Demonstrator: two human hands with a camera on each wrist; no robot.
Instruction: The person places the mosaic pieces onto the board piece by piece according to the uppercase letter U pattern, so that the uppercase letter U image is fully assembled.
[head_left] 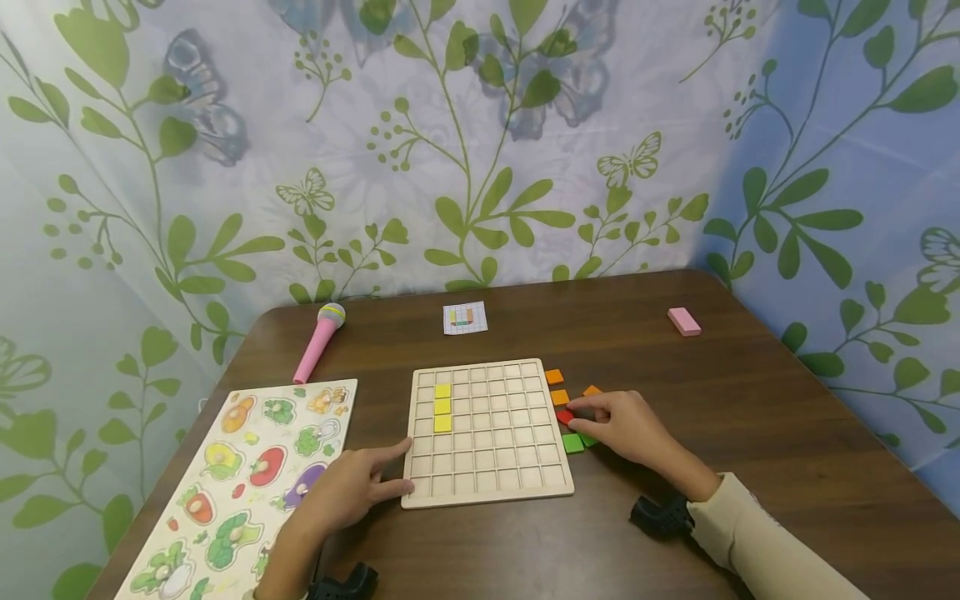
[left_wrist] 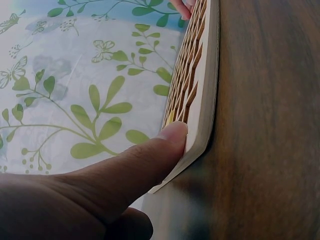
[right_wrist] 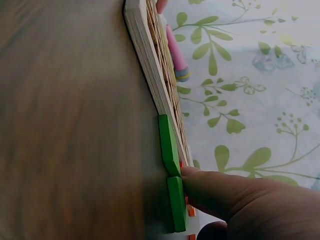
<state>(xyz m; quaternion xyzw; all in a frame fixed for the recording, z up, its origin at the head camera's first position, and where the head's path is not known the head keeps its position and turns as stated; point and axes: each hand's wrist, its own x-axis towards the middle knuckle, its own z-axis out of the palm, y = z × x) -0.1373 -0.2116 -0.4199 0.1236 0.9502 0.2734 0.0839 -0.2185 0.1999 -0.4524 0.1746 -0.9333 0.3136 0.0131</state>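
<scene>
A wooden grid board [head_left: 487, 495] lies flat on the table, with three yellow tiles [head_left: 442, 407] stacked in one column near its left side. My left hand [head_left: 352, 483] rests at the board's left edge, its thumb and a finger extended against the rim; the thumb [left_wrist: 172, 135] presses the frame in the left wrist view. Beside the board's right edge, my right hand [head_left: 626, 425] pinches a red tile [head_left: 564, 416] between thumb and forefinger. Orange tiles [head_left: 560, 397] and green tiles [head_left: 573, 443] lie around it, partly covered by the fingers.
Left of the board is a vegetable puzzle board [head_left: 247, 492], partly under my left forearm. A pink toy microphone [head_left: 318, 342] lies behind it. Behind the grid sits a small printed pattern card [head_left: 465, 317], and a pink block [head_left: 684, 322] is at the far right.
</scene>
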